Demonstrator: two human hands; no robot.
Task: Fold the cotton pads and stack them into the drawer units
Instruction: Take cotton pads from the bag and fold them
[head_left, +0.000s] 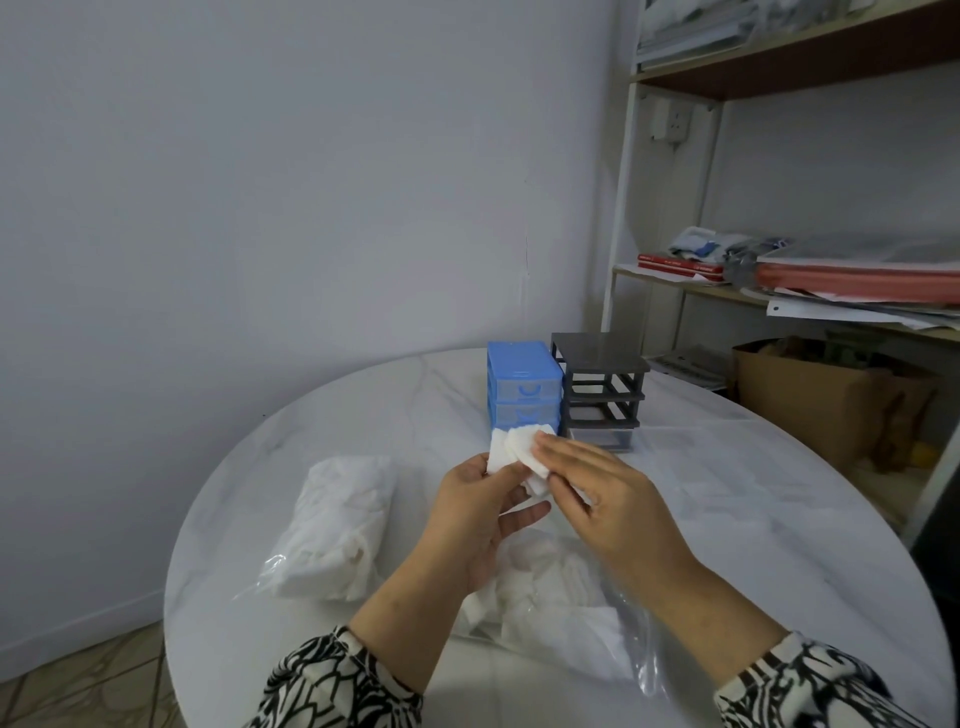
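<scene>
A white cotton pad (514, 447) is held up above the table between both hands. My left hand (478, 519) pinches its left side with thumb and fingers. My right hand (602, 499) holds its right side, fingers curled over the pad. Behind the pad stands a blue drawer unit (522, 382) with its drawers closed. Beside it on the right is a dark grey drawer frame (602, 384) with empty slots and a clear drawer at the bottom. A clear bag of cotton pads (566, 597) lies under my wrists, partly hidden by them.
A second plastic bag of white pads (337, 525) lies at the left of the round white marble table (779, 519). A shelf unit (831, 280) with papers and a cardboard box (810, 405) stand at the right. A plain wall is behind.
</scene>
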